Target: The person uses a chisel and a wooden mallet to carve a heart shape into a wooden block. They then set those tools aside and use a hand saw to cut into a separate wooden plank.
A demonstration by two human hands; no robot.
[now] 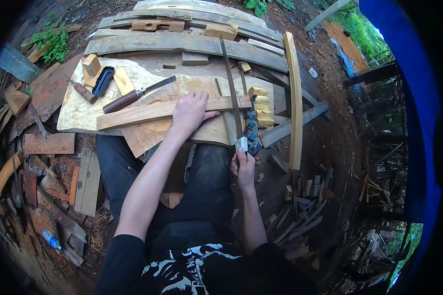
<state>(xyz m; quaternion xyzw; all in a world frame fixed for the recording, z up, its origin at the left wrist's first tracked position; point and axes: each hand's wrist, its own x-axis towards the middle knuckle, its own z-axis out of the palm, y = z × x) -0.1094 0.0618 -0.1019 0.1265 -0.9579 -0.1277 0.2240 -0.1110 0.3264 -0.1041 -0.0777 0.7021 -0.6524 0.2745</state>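
My left hand (191, 112) lies on top of a long wooden bar (142, 114), pressing it against the pale work board (79, 115); its fingers point up and the thumb stretches right. Closed round a handsaw's light handle (241, 144) is my right hand (244, 166). The saw blade (230, 78) runs up and slightly left, crossing the bar near its right end. A dark patterned cloth strip (252, 129) hangs beside the blade. On the board lie a chisel (123, 101), a small wooden-handled tool (83, 92) and a black oblong object (103, 81).
Weathered planks (147, 44) lie behind the board. A long pale strip (294, 98) stands out at the right. Offcuts (307, 206) cover the ground at lower right. At lower left are more boards (86, 182) and a plastic bottle (51, 239). My legs are beneath the board's near edge.
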